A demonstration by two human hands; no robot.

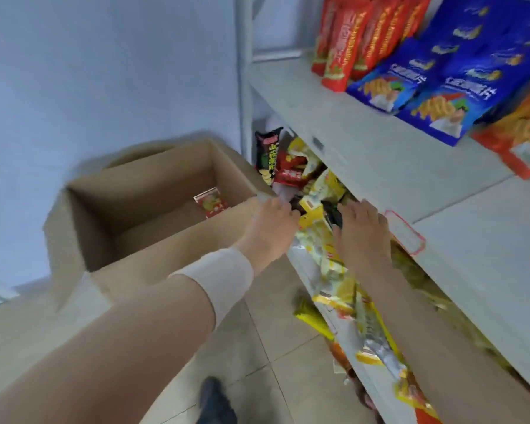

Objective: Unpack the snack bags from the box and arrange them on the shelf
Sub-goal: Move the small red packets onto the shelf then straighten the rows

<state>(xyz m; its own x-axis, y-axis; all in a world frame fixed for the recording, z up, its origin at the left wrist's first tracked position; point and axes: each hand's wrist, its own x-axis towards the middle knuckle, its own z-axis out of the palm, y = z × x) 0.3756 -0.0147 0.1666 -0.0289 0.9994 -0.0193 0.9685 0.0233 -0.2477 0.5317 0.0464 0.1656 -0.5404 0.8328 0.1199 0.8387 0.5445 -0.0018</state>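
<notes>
left hand [270, 221] is pinching the left end of a yellow snack bag [311, 214] on the lower shelf [377, 393]; right hand [361, 231] is pressing its right end, fingers straight. bag's long axis is running left-right between them. the box [153, 191], left, nearer the left hand, is holding one red snack bag [210, 205] flat on its floor.

Black snack bag [268, 154] right of the cardboard box [153, 209]: yellow Chinese characters beginning 山; all other print too blurred.
</notes>
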